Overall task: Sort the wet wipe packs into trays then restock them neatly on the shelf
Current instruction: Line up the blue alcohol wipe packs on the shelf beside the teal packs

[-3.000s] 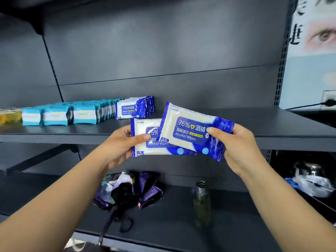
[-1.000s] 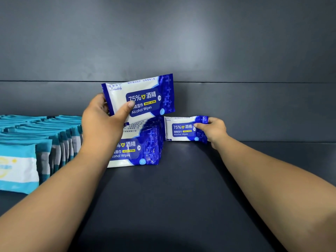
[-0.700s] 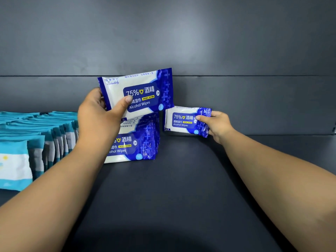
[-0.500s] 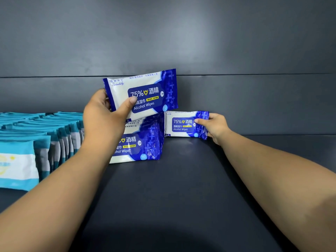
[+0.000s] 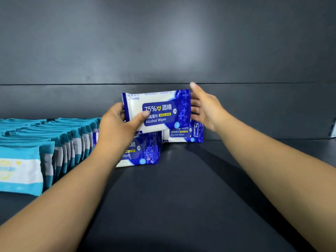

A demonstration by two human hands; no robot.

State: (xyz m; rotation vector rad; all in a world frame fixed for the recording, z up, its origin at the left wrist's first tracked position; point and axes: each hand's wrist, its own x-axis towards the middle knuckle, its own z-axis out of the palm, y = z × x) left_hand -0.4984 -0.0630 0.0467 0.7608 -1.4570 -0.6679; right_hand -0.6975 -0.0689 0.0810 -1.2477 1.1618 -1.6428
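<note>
My left hand grips a blue-and-white alcohol wipes pack by its left end, thumb across the front, and holds it upright above the shelf. My right hand is at the pack's right edge with straight, spread fingers, holding nothing. Below, a row of the same blue packs stands on the shelf. One more blue pack stands alone against the back wall, partly hidden behind the held pack.
A long row of teal-and-white wipe packs fills the left of the dark shelf. The shelf's back panel rises right behind the packs. Bare shelf surface stretches to the right and toward me.
My right hand has let go of the pack it stood against the back wall and risen to the right edge of the pack in my left hand, which has shifted right.
</note>
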